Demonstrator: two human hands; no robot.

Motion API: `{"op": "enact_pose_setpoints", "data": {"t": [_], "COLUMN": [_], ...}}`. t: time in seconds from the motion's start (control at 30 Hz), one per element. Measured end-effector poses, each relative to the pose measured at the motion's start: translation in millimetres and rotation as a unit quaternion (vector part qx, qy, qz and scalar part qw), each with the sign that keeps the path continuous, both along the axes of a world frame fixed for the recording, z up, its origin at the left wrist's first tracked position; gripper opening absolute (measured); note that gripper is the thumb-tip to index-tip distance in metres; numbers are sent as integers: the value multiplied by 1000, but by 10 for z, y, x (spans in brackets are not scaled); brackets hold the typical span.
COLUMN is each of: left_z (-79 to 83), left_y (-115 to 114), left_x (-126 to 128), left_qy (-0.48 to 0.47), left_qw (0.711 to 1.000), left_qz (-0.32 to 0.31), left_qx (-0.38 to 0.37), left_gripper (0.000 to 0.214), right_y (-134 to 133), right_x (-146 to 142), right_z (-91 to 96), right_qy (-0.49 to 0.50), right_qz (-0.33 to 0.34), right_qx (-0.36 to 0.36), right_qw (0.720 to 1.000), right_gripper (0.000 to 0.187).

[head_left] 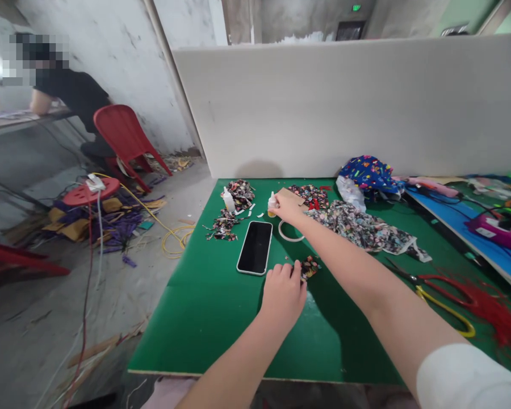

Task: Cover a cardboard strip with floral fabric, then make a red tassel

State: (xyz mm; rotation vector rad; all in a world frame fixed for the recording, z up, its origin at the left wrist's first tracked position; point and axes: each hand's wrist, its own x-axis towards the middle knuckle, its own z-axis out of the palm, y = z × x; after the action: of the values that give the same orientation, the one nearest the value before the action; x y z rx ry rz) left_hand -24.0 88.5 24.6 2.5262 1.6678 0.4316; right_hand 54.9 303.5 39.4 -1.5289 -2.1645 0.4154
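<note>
My right hand (288, 207) reaches across the green table, its fingers closed around the upper part of a small bottle (272, 204) with a whitish top and a yellowish lower part. Nearer to me, my left hand (283, 288) is closed on a small dark floral fabric piece (310, 268), which sticks out to the right of the thumb. A phone (254, 249) with a dark screen lies left of both hands. Beside the bottle are a roll of tape (290, 232) and a brown card (290, 196). Another white bottle (228, 200) stands by floral scraps (239, 194) at the left.
Floral cloth (357, 224) and a blue patterned bundle (368, 175) lie at the back right. Scissors (434, 289) rest near red threads (489, 312). A pale partition (344, 108) borders the table (204, 318). A person (74, 94) sits far left near a red chair (121, 130).
</note>
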Motion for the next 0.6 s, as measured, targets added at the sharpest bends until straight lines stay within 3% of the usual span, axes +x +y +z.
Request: {"op": "enact_pose_setpoints", "data": {"t": [0.17, 0.33, 0.43, 0.6], "left_z": [84, 249, 304, 318], "left_y": [19, 117, 158, 203], "left_x": [-93, -404, -577, -694], "left_qy": [-33, -152, -216, -268], "left_qw": [999, 972, 948, 927], "left_qz": [13, 110, 158, 208], "left_qx": [22, 139, 173, 159], "left_gripper": [41, 41, 43, 45], "right_y": [-112, -643, -1027, -1465], "right_x": [113, 407, 480, 411], "right_z": [-6, 51, -41, -294], "right_qy": [18, 26, 6, -61], "right_qz": [22, 57, 116, 225], "right_qx": [37, 97, 103, 100], "right_qw": [999, 993, 988, 967], "right_gripper": [55, 29, 28, 37]}}
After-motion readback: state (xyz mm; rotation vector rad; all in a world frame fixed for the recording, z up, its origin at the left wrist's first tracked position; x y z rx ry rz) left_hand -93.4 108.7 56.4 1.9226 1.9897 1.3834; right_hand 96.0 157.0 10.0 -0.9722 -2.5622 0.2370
